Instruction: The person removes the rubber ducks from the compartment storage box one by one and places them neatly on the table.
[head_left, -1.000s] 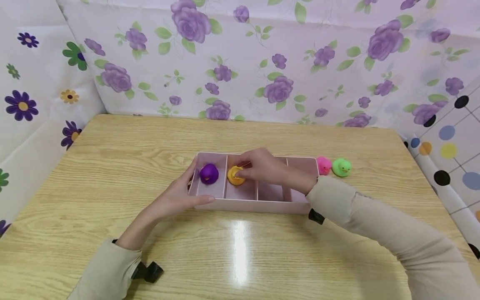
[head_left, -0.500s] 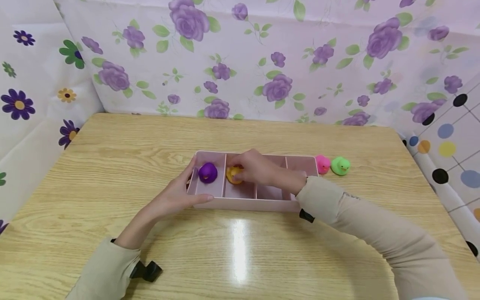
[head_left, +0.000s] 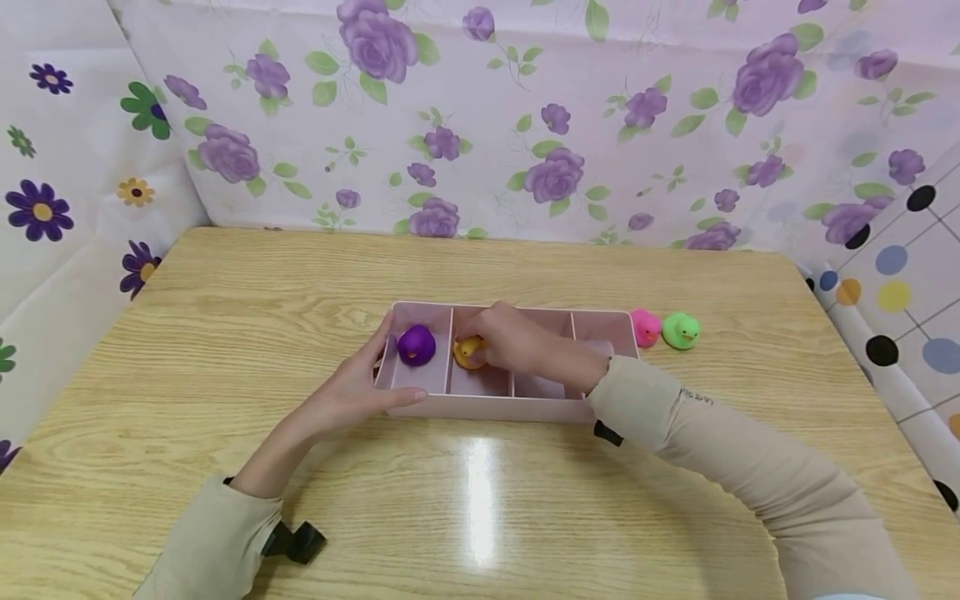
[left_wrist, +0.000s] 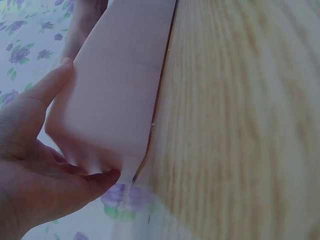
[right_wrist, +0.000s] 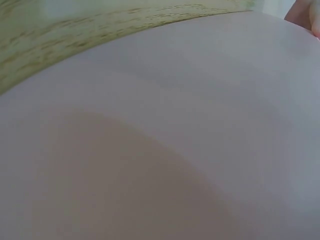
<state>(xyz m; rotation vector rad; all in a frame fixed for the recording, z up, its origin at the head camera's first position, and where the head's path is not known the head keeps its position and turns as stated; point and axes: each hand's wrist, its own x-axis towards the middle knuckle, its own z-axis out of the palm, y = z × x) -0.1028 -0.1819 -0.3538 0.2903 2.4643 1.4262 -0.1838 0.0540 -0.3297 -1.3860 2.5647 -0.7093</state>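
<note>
A pink divided box (head_left: 480, 407) stands on the table with its long side toward me. My left hand (head_left: 352, 385) grips its left end, thumb along the front wall and fingers round the end wall (left_wrist: 110, 75), as the left wrist view shows. Inside the second compartment from the left, my right hand (head_left: 517, 340) pinches a yellow rubber duck (head_left: 465, 353), partly hidden by the fingers. A purple rubber duck (head_left: 416, 345) sits in the leftmost compartment. The right wrist view is filled mostly by the box's front wall (right_wrist: 200, 100), so the right fingers are hidden there.
Just past the box's right end, a pink rubber duck (head_left: 645, 327) and a green one (head_left: 681, 331) sit side by side on the wooden table (head_left: 300, 275). Flower-patterned sheeting (head_left: 480, 125) rises behind the table's back edge.
The right hand and forearm have shifted slightly left and settled lower over the yellow duck, covering more of it. The left hand and the box have stayed in place.
</note>
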